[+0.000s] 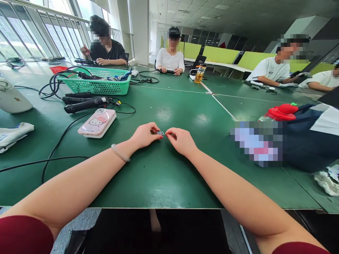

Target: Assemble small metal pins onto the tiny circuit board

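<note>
Left hand [146,135]: pinching small patterned piece [160,133] above green tabletop [159,176]. Right hand [181,141]: fingertips together just right of it; grip unclear. Pink-cased phone [97,122]: left.

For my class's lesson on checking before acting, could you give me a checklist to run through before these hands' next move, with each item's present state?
1. Left hand grips the small, black-and-white patterned piece: ok, at the fingertips.
2. Right hand is near the piece: ok, fingertips close beside it.
3. Right fingertips touch the piece: cannot tell, too small to see.
4. Pink-and-white phone with a cartoon cat is clear of both hands: ok.
5. Thin black cable is clear of the left forearm: cannot tell, it runs right up to the arm.
</note>
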Action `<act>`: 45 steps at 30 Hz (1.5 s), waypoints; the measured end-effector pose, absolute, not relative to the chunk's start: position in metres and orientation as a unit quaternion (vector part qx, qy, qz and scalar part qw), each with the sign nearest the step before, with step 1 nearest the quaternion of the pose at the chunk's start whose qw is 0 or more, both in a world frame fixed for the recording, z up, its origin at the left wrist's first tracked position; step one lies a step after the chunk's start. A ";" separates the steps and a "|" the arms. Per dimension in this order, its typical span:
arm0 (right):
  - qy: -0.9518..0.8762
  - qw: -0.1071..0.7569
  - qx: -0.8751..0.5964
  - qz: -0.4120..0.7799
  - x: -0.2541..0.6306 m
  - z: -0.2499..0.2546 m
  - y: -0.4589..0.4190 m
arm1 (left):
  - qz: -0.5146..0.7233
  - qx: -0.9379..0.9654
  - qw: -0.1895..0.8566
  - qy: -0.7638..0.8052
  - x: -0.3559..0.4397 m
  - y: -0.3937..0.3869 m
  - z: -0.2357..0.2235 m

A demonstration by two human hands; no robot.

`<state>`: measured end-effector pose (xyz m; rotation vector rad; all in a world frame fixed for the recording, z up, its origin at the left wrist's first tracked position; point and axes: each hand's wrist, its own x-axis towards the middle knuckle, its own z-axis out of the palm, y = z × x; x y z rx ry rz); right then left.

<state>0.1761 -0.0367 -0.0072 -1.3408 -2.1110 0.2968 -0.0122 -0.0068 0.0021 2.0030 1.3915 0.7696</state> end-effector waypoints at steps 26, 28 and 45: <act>-0.777 0.404 -0.471 0.105 0.174 -0.008 -0.040 | 0.365 0.695 0.422 0.453 -0.005 -0.010 -0.002; -0.775 0.410 -0.470 0.105 0.175 -0.008 -0.040 | 0.371 0.687 0.438 0.446 -0.004 -0.010 -0.002; -0.766 0.306 -0.549 0.135 0.189 -0.005 -0.031 | 0.371 0.659 0.483 0.441 -0.003 -0.012 -0.001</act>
